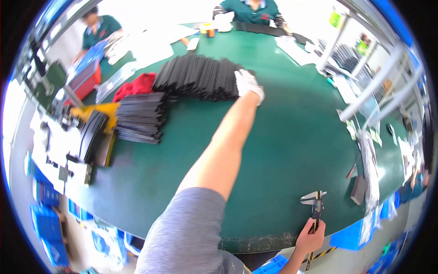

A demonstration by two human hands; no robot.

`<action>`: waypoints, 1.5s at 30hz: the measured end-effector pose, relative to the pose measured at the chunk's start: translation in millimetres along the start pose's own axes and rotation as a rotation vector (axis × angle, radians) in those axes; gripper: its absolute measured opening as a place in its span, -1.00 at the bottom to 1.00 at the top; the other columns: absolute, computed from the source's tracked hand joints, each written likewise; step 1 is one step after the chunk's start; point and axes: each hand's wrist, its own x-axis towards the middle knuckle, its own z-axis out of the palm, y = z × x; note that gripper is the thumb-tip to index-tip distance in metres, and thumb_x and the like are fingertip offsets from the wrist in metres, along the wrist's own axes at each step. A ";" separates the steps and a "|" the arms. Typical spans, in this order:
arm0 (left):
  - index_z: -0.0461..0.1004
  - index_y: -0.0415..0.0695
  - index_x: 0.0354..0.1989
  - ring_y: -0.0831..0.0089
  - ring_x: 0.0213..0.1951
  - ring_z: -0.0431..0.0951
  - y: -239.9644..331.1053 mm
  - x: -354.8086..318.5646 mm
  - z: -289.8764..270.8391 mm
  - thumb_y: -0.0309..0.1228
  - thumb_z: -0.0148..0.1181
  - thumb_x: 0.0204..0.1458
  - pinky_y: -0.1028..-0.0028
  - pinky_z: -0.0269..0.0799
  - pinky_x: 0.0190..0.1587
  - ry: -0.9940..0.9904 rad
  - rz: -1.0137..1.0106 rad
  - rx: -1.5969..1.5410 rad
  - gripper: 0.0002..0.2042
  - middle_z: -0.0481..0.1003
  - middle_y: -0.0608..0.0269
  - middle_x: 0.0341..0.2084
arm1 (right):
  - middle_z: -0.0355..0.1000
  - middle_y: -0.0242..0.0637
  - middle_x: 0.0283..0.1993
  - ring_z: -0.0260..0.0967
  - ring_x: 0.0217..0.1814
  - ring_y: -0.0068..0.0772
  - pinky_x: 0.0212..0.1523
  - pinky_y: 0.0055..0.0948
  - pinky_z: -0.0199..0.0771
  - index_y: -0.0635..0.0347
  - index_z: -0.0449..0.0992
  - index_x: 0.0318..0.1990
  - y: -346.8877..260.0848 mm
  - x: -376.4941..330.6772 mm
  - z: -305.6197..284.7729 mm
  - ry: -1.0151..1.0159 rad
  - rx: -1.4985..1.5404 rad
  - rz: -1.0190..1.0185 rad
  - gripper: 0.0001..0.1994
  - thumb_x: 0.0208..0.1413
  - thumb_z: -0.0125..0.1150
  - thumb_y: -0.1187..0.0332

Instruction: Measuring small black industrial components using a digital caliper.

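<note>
Stretching across the round green table (283, 137), the left hand (248, 84) in a white glove lies flat on the right end of a long fanned row of thin black strips (196, 77) at upper centre, its fingers hidden. Left of it sit a shorter stack of black strips (139, 118) and a red cloth (134, 86). Open tabletop fills the middle. At lower right the bare right hand (311, 235) is clamped on a metal caliper (315, 205) at the table's edge.
</note>
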 end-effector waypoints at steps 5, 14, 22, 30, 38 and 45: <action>0.13 -0.22 0.21 0.10 0.28 -0.01 -3.5 -10.0 12.7 -0.02 -0.23 0.11 0.08 -0.23 0.27 0.073 0.006 -0.170 -0.40 0.10 -0.02 0.22 | 0.36 -0.43 -0.58 0.26 -0.65 -0.40 -0.62 -0.38 0.19 0.11 0.46 -0.31 -1.6 0.2 -0.4 -0.030 -0.043 -0.024 -0.73 0.03 0.15 0.10; 0.41 -0.21 -0.14 0.16 -0.02 0.35 -93.0 -115.5 -30.5 -0.30 0.03 -0.05 0.23 0.17 0.08 0.451 0.702 -0.423 -0.68 0.39 0.04 -0.15 | 0.42 -0.34 -0.48 0.35 -0.53 -0.31 -0.55 -0.34 0.27 0.12 0.47 -0.23 6.0 6.1 1.0 -0.056 -0.002 -0.039 -0.68 0.07 0.13 0.06; 0.45 -0.15 -0.21 0.17 -0.15 0.41 -305.2 -247.1 3.1 -0.53 0.08 -0.27 0.25 0.34 -0.11 0.132 0.340 -0.104 -0.67 0.41 0.15 -0.27 | 0.38 -0.41 -0.54 0.25 -0.61 -0.46 -0.60 -0.41 0.20 0.09 0.48 -0.22 10.3 9.1 4.0 -0.005 0.044 -0.067 -0.67 0.05 0.17 0.04; 0.42 -0.17 -0.19 0.14 -0.14 0.42 -316.9 -223.8 7.0 -0.56 0.15 -0.37 0.27 0.35 -0.12 -0.048 0.346 -0.029 -0.60 0.40 0.11 -0.25 | 0.37 -0.47 -0.57 0.22 -0.63 -0.52 -0.61 -0.46 0.17 0.06 0.50 -0.27 4.9 5.3 3.2 0.028 0.025 -0.089 -0.71 0.05 0.18 0.05; 0.44 -0.18 -0.19 0.14 -0.19 0.46 -321.0 -239.8 -2.5 -0.52 0.16 -0.33 0.28 0.44 -0.18 -0.127 0.395 0.052 -0.62 0.40 0.11 -0.28 | 0.40 -0.45 -0.54 0.27 -0.60 -0.47 -0.59 -0.44 0.21 0.04 0.51 -0.26 8.2 3.7 5.4 -0.026 0.063 -0.024 -0.70 0.04 0.17 0.03; 0.47 -0.21 -0.27 0.09 -0.22 0.47 -320.0 -232.6 -2.2 -0.55 0.16 -0.44 0.27 0.42 -0.16 -0.131 0.461 -0.068 -0.62 0.44 0.07 -0.30 | 0.37 -0.47 -0.57 0.24 -0.63 -0.47 -0.61 -0.43 0.19 0.02 0.51 -0.27 6.0 3.5 1.5 -0.011 0.042 -0.039 -0.72 0.02 0.19 0.04</action>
